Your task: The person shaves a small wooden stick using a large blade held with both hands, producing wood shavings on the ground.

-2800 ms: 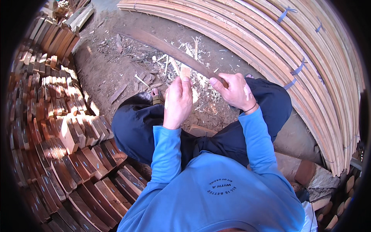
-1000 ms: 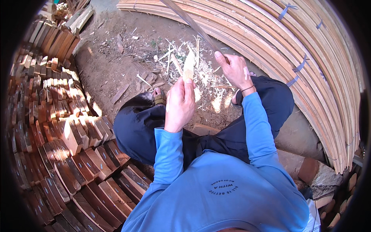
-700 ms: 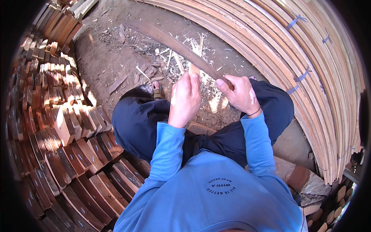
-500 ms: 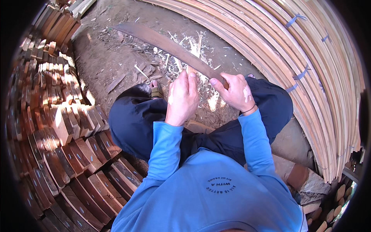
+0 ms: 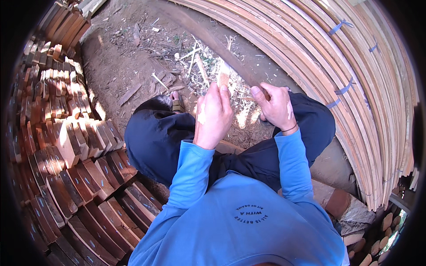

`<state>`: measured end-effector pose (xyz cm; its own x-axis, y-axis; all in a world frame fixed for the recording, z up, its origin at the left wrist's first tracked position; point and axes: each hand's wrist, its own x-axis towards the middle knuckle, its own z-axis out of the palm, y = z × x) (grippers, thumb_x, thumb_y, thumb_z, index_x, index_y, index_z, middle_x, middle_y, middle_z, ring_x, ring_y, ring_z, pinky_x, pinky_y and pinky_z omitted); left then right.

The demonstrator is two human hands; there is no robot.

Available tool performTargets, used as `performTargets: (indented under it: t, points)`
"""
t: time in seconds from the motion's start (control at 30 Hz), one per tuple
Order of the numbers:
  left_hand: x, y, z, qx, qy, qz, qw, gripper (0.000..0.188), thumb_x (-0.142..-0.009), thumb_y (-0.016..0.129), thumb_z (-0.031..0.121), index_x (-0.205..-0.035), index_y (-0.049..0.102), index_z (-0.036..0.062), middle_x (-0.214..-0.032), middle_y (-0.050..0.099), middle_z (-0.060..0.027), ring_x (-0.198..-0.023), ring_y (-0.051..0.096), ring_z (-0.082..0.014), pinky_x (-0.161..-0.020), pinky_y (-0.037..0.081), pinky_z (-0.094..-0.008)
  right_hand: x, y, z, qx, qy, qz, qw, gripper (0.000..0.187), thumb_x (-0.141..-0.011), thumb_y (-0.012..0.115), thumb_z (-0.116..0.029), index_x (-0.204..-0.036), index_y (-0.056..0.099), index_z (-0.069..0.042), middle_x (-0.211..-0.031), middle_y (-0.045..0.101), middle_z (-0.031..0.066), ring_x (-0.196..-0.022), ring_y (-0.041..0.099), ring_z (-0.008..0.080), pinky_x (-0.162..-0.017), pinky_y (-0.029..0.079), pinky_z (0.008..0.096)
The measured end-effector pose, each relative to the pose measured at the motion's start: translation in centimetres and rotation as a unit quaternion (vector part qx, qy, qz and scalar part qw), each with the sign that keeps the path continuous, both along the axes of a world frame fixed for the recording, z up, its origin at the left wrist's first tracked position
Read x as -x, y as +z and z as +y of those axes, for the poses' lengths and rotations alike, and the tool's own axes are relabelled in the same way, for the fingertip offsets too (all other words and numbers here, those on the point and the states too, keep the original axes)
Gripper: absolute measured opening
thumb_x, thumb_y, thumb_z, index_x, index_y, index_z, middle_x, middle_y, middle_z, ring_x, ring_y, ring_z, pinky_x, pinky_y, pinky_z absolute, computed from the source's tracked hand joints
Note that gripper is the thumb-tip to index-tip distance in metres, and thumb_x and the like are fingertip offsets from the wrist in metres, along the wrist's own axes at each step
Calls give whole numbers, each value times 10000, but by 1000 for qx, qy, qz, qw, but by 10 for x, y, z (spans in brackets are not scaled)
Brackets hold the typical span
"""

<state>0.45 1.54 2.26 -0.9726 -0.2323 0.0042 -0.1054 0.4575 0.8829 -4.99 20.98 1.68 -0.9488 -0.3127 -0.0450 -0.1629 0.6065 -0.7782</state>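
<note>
Two blue sleeves (image 5: 193,166) extend over dark trousers (image 5: 151,139), knees spread. Left hand (image 5: 214,113), thumb and fingers closed, grips short pale wooden piece (image 5: 223,80), far end pointing away between knees. Right hand (image 5: 276,105) clenches near end of long dark blade (image 5: 217,46), blurred, slanting away and leftward near wood's far end; contact between them impossible to tell. Rows of stacked brown boards (image 5: 62,195) line left side. Beyond hands, pale shavings (image 5: 242,107) litter dirt ground (image 5: 106,62); farther off at right, long wooden strips (image 5: 306,57) lie bundled with blue ties (image 5: 341,27).
</note>
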Motion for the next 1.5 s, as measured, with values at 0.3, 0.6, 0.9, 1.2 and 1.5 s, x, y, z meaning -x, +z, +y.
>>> performTargets:
  t: [0.3, 0.6, 0.9, 1.2, 1.5]
  points:
    - [-7, -21, -1, 68, -13, 80, 994, 260, -1096, 523, 174, -938, 572, -26, -733, 619, -230, -684, 629, -433, -633, 453, -504, -1, -9, -8, -95, 34, 82, 991, 606, -1006, 651, -551, -788, 683, 14, -570, 571, 217, -557, 626, 410, -569, 472, 476]
    - [-2, 4, -1, -47, -18, -17, 999, 205, -1081, 528, 135, -951, 568, -19, -746, 634, -236, -717, 642, -476, -654, 473, -561, 19, -10, -1, 2, -76, -9, 997, 633, -1053, 597, -530, -792, 660, 43, -585, 553, 184, -526, 511, 230, -561, 403, 431]
    - [0, -4, -4, -48, -6, -27, 998, 286, -1097, 497, 196, -961, 596, -35, -812, 667, -277, -814, 655, -511, -721, 487, -572, -16, 14, 2, -54, 68, 2, 996, 538, -1009, 686, -483, -803, 696, 14, -588, 562, 227, -556, 617, 408, -550, 457, 462]
    - [-1, -5, -5, -45, 4, -17, 999, 272, -1086, 505, 179, -957, 594, -43, -812, 655, -303, -805, 648, -526, -706, 475, -581, -17, 19, -2, -92, 86, -15, 992, 588, -1001, 659, -530, -771, 680, 11, -616, 589, 240, -623, 639, 446, -600, 489, 500]
    - [-2, -23, -8, 35, 7, 70, 997, 247, -1079, 524, 157, -939, 573, -41, -792, 645, -298, -778, 640, -521, -679, 459, -590, -9, 1, -15, -118, 75, 64, 988, 600, -1019, 641, -513, -763, 653, 29, -638, 576, 264, -638, 625, 469, -594, 468, 502]
